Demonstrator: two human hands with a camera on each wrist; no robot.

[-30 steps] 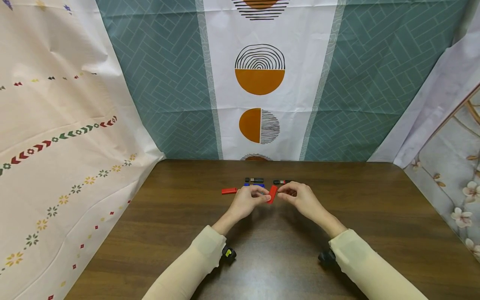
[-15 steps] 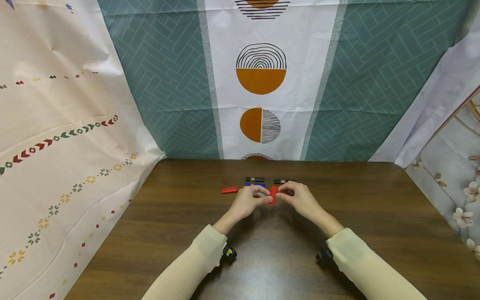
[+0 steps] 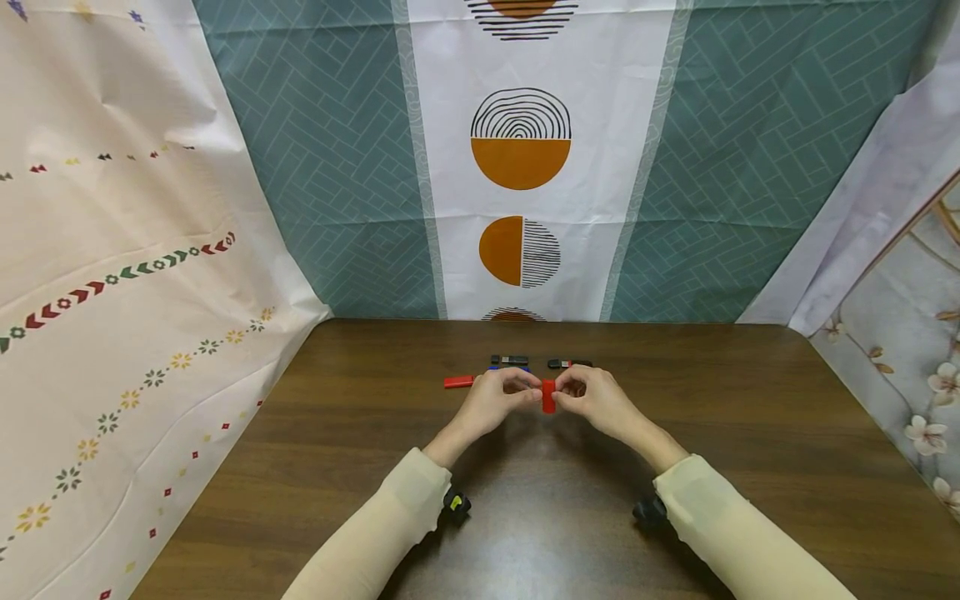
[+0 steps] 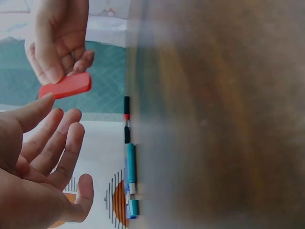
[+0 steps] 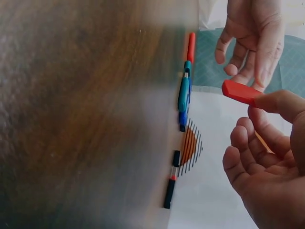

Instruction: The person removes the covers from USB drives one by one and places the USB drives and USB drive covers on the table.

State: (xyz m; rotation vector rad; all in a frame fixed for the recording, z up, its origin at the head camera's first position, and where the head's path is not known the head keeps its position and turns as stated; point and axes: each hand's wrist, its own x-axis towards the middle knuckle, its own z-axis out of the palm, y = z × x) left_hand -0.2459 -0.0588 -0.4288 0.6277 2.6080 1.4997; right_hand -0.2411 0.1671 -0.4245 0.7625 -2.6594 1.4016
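A small flat red USB stick [image 3: 549,397] is held up between my two hands, its long side roughly upright in the head view. My left hand [image 3: 498,403] has its thumb and fingertips at the left edge. On the opposite edge, the thumb and index finger of my right hand [image 3: 597,398] pinch it. The left wrist view has both thumbs on the red stick [image 4: 71,86]; the other left fingers are spread apart from it. In the right wrist view, one end of the red stick [image 5: 238,92] sticks out past my right thumb. No metal plug shows on it.
Behind the hands on the brown table [image 3: 360,467] lie another red stick [image 3: 458,382], a black stick with its cap apart [image 3: 510,360], and a black-and-red stick [image 3: 568,363]. Blue [image 5: 183,119] and teal [image 5: 183,93] sticks lie between them. Patterned cloths hang behind.
My right hand has come in from the right and now pinches the red stick too. The stick has turned from leaning to upright and come slightly down; the left hand has barely moved.
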